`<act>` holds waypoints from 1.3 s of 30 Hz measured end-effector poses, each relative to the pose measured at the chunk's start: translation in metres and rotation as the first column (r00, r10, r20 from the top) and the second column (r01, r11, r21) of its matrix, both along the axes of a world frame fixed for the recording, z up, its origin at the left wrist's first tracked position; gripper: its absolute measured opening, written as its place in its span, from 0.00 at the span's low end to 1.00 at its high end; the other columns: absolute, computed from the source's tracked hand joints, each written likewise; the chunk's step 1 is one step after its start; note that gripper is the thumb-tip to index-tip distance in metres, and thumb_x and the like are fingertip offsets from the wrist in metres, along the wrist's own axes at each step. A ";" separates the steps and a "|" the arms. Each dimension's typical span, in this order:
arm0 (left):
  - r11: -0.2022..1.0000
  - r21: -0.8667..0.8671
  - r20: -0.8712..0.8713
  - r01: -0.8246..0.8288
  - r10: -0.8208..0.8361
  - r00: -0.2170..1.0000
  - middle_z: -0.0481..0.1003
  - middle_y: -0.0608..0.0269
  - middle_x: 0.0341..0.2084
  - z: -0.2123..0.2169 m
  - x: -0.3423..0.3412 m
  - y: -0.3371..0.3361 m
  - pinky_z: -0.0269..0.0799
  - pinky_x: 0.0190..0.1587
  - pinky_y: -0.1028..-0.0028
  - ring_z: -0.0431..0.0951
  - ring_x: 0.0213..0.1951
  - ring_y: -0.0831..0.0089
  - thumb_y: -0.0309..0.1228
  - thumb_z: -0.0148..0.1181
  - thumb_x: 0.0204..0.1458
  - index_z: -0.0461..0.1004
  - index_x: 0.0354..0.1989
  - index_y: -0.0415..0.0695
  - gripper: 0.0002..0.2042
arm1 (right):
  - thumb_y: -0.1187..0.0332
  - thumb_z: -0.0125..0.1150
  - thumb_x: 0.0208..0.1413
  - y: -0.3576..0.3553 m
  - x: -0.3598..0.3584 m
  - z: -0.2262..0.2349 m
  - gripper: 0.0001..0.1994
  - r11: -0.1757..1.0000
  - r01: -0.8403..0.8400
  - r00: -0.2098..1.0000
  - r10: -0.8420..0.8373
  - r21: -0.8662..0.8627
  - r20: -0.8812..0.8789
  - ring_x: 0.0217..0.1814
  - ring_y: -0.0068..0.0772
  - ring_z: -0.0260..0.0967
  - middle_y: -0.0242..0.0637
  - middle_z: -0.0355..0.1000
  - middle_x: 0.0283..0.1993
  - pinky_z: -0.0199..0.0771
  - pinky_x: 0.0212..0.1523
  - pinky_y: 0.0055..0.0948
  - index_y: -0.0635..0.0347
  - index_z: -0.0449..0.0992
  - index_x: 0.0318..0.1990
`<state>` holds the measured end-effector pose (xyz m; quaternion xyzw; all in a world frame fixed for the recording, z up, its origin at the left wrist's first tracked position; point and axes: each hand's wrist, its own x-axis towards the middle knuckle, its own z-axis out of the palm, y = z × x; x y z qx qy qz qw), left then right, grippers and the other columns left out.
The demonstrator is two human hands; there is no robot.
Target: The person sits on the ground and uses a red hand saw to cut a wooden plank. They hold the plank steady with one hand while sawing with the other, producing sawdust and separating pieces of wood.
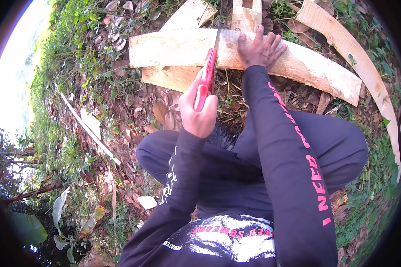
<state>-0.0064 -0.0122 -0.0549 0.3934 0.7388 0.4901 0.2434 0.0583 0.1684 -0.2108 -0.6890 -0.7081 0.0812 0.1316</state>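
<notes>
— Pale, fresh-cut wood: the long curved plank lies on the leaf-strewn ground, running from ten o'clock across the top and bending down toward two o'clock. Where does the saw sit on it?

— The handsaw crosses the plank near twelve o'clock. Its red handle points down toward the middle of the view and its thin dark blade runs up over the wood.

— And the hands?

— The person's left hand is wrapped tight around the red handle, fingers curled closed on it, thumb lying along the grip. The right hand lies flat on the plank just at one o'clock of the blade, fingers spread wide and pressed on the wood, holding nothing.

— Anything else lying about?

— A second flat board lies under the plank at eleven o'clock. A short notched piece lies beyond it at twelve. A narrow curved strip of wood arcs from one o'clock down to three. A thin pale stick lies among the dry leaves at nine o'clock.

— The person?

— Crouching, in dark trousers and a black long-sleeved top with pink lettering down the right sleeve.
</notes>
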 end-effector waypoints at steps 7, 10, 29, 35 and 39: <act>0.962 -0.249 0.264 -0.111 0.178 0.948 0.72 0.44 0.59 0.043 0.041 -0.078 0.66 0.61 0.72 0.73 0.60 0.66 0.09 0.43 0.54 0.65 0.64 0.27 0.26 | 0.35 0.36 0.58 0.010 0.010 -0.017 0.41 0.997 0.005 0.999 -0.001 -0.073 0.052 0.81 0.51 0.39 0.52 0.55 0.73 0.19 0.77 0.57 0.47 0.56 0.74; 0.991 -0.088 0.184 -0.098 0.113 0.976 0.74 0.48 0.52 0.022 0.032 -0.051 0.67 0.55 0.73 0.73 0.52 0.69 0.11 0.44 0.53 0.65 0.63 0.27 0.26 | 0.35 0.39 0.57 0.006 0.002 -0.021 0.40 1.000 0.019 0.999 -0.019 0.008 0.048 0.80 0.51 0.41 0.51 0.57 0.72 0.21 0.77 0.58 0.48 0.58 0.73; 0.989 -0.142 0.121 -0.044 0.061 0.991 0.78 0.52 0.41 0.008 0.031 -0.026 0.69 0.38 0.76 0.72 0.34 0.78 0.15 0.45 0.46 0.66 0.62 0.26 0.29 | 0.35 0.43 0.55 0.009 0.012 -0.026 0.40 0.998 0.043 0.999 -0.045 0.056 0.029 0.78 0.50 0.44 0.49 0.60 0.69 0.24 0.77 0.60 0.49 0.62 0.70; 0.982 -0.172 0.089 -0.071 0.088 0.992 0.76 0.45 0.47 0.021 0.034 -0.048 0.67 0.45 0.76 0.73 0.41 0.74 0.14 0.44 0.46 0.66 0.61 0.24 0.28 | 0.33 0.36 0.57 0.003 0.006 -0.023 0.41 1.000 0.028 0.998 -0.028 -0.004 0.052 0.80 0.50 0.39 0.51 0.56 0.73 0.20 0.77 0.58 0.47 0.58 0.73; 0.999 0.033 -0.163 -0.011 0.017 0.986 0.76 0.53 0.35 -0.011 0.021 0.013 0.69 0.35 0.75 0.70 0.29 0.75 0.17 0.48 0.46 0.67 0.60 0.26 0.28 | 0.35 0.38 0.57 0.016 0.005 -0.008 0.40 0.999 0.022 1.000 -0.022 0.034 0.009 0.79 0.51 0.42 0.51 0.58 0.70 0.21 0.77 0.59 0.48 0.59 0.72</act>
